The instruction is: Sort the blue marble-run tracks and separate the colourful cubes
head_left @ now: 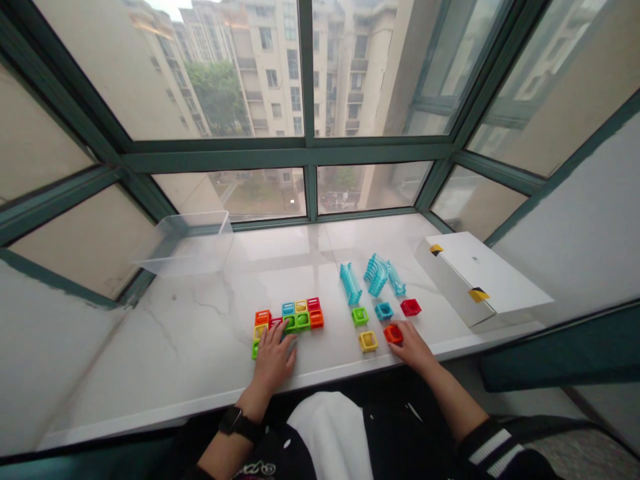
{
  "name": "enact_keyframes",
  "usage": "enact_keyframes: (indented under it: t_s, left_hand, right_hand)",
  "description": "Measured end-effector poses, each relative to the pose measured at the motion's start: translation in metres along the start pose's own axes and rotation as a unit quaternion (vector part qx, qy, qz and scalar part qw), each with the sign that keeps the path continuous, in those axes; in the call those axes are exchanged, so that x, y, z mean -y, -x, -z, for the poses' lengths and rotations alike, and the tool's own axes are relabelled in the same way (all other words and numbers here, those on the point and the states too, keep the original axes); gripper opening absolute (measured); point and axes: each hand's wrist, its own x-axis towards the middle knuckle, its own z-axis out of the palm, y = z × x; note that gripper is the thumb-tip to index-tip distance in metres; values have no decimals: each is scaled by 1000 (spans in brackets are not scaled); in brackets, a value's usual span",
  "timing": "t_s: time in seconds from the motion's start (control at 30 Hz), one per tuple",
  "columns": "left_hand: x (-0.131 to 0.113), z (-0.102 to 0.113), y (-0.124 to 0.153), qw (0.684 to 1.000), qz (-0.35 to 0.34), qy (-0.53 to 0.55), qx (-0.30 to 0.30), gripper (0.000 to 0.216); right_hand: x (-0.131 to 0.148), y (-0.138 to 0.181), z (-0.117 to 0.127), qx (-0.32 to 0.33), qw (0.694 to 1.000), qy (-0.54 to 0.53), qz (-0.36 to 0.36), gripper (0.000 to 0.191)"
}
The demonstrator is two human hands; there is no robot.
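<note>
My left hand [273, 358] lies over the left part of a joined group of coloured square blocks [303, 321], fingers stretched out and touching it. Green, yellow, orange, red and blue pieces make up this group; my fingers hide some of them. At the right, my right hand [412, 348] has its fingers closed on an orange block [393, 334] on the sill. Close by sit a yellow block [369, 341], a green block [359, 316], a blue block [384, 311] and a red block [411, 307], each apart from the others.
Light-blue ribbed plastic pieces [351, 283] lie behind the loose blocks. A transparent plastic bin [193, 263] stands at the back left, and a white box [483, 273] with yellow-and-black tabs at the right. Green-framed windows [280, 160] border the white marbled sill [200, 353].
</note>
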Motion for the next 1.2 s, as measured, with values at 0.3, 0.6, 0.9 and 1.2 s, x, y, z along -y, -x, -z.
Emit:
enact_keyframes:
  t_s: [0.3, 0.6, 0.9, 1.2]
  left_hand:
    - [-3, 2, 0, 1000, 11, 12, 6, 31]
    - [3, -5, 1, 999, 3, 30, -12, 36]
    - [10, -2, 2, 993, 11, 111, -39, 52]
    - [51, 11, 22, 972, 131, 123, -148, 40]
  right_hand:
    - [3, 1, -1, -11, 1000, 13, -6, 71]
    - [16, -1, 26, -24, 998, -52, -19, 68]
    - [100, -27, 59, -128, 978, -141, 89, 38]
    - [171, -41, 10, 22, 975, -135, 178, 22]
